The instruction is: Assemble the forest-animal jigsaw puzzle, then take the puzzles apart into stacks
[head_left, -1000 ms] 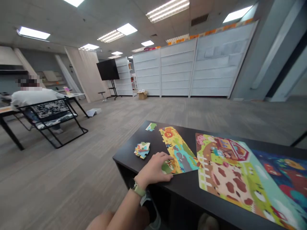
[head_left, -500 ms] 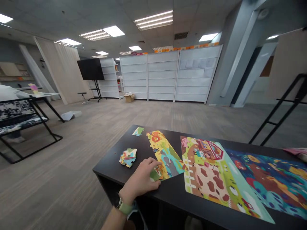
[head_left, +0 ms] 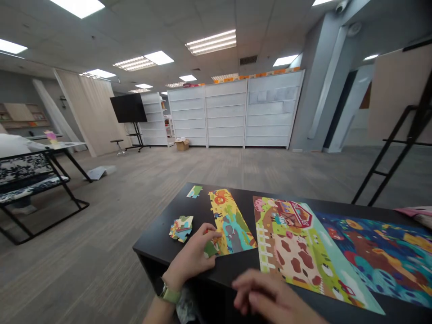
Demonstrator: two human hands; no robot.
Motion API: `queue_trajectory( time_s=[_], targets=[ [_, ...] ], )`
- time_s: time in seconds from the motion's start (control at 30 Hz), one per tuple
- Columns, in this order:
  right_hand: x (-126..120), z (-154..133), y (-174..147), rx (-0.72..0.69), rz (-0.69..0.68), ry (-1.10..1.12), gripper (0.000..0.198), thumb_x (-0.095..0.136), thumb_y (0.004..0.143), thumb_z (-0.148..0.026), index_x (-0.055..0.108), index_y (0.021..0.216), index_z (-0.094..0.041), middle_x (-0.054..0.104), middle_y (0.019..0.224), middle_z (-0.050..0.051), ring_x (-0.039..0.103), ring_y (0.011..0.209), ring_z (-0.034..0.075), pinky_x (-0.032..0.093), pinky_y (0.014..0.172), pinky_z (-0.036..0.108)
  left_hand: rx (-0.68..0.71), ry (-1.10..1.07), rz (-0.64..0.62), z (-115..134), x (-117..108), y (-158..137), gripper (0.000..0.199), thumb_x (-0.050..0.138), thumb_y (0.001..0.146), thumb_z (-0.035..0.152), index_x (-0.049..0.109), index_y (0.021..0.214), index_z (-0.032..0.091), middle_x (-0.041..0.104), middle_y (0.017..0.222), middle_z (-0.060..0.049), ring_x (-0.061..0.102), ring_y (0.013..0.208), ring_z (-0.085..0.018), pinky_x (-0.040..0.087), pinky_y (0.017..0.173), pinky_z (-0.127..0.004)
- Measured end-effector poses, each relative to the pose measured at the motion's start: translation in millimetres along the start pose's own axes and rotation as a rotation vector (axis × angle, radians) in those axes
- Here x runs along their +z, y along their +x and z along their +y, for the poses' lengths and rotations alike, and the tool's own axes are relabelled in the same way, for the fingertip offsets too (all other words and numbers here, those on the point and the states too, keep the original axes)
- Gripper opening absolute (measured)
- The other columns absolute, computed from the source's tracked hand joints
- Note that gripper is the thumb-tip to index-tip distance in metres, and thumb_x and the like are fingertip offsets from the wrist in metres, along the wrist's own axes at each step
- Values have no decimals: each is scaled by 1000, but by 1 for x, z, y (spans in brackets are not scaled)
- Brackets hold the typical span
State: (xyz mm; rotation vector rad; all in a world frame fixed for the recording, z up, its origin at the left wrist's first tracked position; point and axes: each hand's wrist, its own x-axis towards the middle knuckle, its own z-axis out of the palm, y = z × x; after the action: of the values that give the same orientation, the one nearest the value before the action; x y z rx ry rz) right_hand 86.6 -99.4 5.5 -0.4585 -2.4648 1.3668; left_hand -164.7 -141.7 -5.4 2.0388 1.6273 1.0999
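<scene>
My left hand point(head_left: 194, 254), with a watch on a pale green band at the wrist, is at the near left part of the black table. Its thumb and fingers close around a green jigsaw piece point(head_left: 210, 249) at the lower left corner of a partly assembled animal jigsaw point(head_left: 236, 225) with a lion and a hippo. My right hand point(head_left: 266, 294), slightly blurred, is in front of the table's near edge, below the cow jigsaw point(head_left: 293, 252). Its fingers are loosely bent, apart from the thumb, with nothing visible in them. A small pile of jigsaw pieces point(head_left: 181, 228) lies left of my left hand.
Another loose piece point(head_left: 195, 191) lies near the table's far left corner. A dark blue picture point(head_left: 378, 256) overlaps the table's right side beside the cow jigsaw. A black-legged stand point(head_left: 388, 166) rises beyond at right. A person in white point(head_left: 16, 145) sits at far left.
My right hand has come into view from below. My left hand has shifted slightly left. The orange bit that stuck out at the animal jigsaw's right edge no longer shows. The view tilts up a little.
</scene>
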Motion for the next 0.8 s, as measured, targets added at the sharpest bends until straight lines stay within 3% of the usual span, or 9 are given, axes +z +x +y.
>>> queue_trajectory(
  time_s=[0.1, 0.17, 0.23, 0.3, 0.43, 0.5, 0.63, 0.8],
  targets=[
    [-53, 5, 53, -62, 177, -127, 31, 49, 97, -39, 67, 119, -26, 73, 106, 7, 67, 100, 22, 53, 92, 41, 5, -94, 46, -6, -6, -2, 59, 59, 64, 1, 63, 117, 26, 53, 127, -6, 53, 121, -24, 39, 107, -34],
    [-72, 18, 81, -113, 163, -321, 43, 65, 86, -45, 67, 123, -23, 68, 126, 11, 61, 118, 29, 46, 104, 47, 3, -175, 82, -10, -9, -2, 57, 60, 65, 1, 63, 117, 25, 53, 131, -7, 52, 124, -25, 37, 110, -38],
    [-75, 36, 96, -125, 69, -433, 77, 80, 70, -53, 59, 137, -23, 50, 148, 16, 46, 136, 36, 36, 113, 54, -6, -279, 126, -15, -9, -1, 54, 63, 68, 4, 63, 118, 25, 53, 133, -8, 50, 128, -27, 35, 112, -41],
    [-67, 53, 99, -135, 29, -439, 88, 81, 69, -53, 49, 146, -25, 40, 156, 15, 39, 142, 36, 32, 115, 54, -19, -408, 171, -22, -6, 2, 50, 68, 70, 10, 64, 118, 24, 53, 135, -9, 48, 131, -29, 34, 114, -44],
    [-48, 66, 92, -178, 70, -391, 55, 57, 94, -40, 47, 147, -29, 48, 152, 9, 43, 141, 27, 30, 119, 49, -40, -688, 264, -33, 7, 10, 51, 81, 68, 24, 65, 116, 22, 56, 134, -11, 49, 131, -33, 36, 113, -46],
    [-46, 64, 91, -158, 113, -370, 45, 44, 100, -38, 51, 144, -28, 55, 146, 8, 50, 136, 25, 35, 117, 46, -84, -826, 316, -32, 15, 14, 56, 86, 64, 29, 66, 116, 21, 57, 134, -12, 51, 129, -34, 38, 112, -46],
    [-51, 61, 95, -148, 182, -331, 40, 39, 102, -40, 60, 135, -28, 65, 134, 7, 62, 122, 24, 48, 104, 39, -245, -1048, 395, -22, 30, 21, 69, 91, 56, 29, 64, 120, 22, 63, 129, -12, 57, 124, -34, 43, 108, -45],
    [-52, 68, 98, -151, 271, -326, 34, 40, 101, -34, 67, 120, -26, 72, 119, 7, 67, 109, 24, 52, 96, 37, -460, -1152, 447, -12, 35, 22, 59, 88, 60, 24, 67, 115, 21, 61, 133, -12, 63, 119, -33, 53, 98, -40]
  ],
)
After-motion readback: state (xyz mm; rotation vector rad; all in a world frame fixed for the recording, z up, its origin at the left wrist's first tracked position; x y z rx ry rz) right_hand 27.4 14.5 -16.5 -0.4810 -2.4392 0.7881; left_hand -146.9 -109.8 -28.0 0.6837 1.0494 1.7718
